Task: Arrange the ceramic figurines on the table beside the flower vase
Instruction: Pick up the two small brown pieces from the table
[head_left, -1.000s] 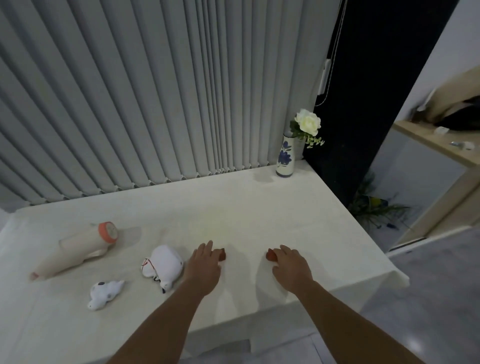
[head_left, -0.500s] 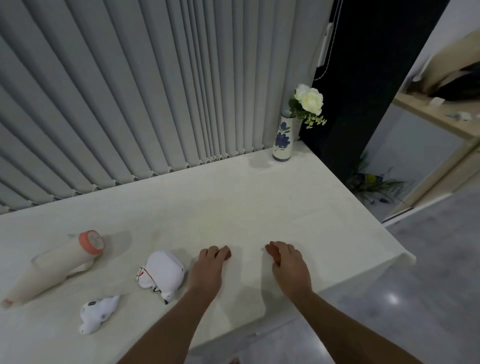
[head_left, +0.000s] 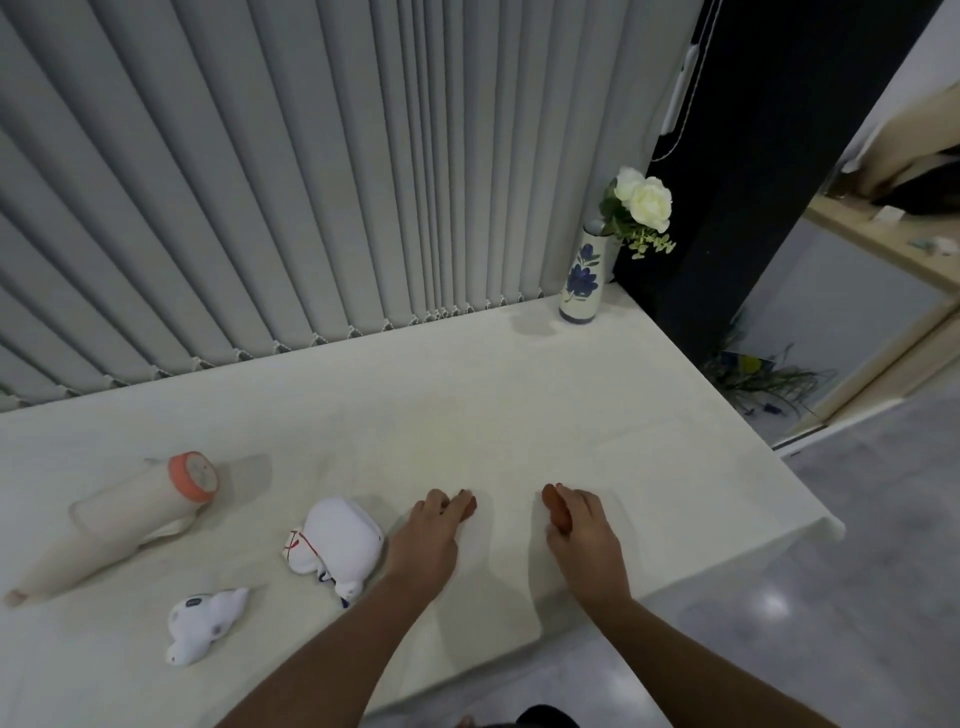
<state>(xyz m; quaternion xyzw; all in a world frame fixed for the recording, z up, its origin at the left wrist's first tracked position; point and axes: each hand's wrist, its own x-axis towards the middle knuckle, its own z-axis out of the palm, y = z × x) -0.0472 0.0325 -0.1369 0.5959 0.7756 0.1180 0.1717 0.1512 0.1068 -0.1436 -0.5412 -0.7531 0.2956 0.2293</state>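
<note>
Both hands lie palm-down on the table (head_left: 519, 405), fingers relaxed and holding nothing: left hand (head_left: 426, 540) just beside the white round figurine (head_left: 337, 545), right hand (head_left: 584, 540) further from it. Beyond that figurine lie the small spotted figurine (head_left: 202, 623) and the long beige figurine (head_left: 119, 525) (all on their sides), well apart from the flower vase (head_left: 582, 280) at the far corner

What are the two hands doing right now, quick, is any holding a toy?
Left hand: open, palm down on the table, holding nothing.
Right hand: also open, flat on the table, holding nothing.
</note>
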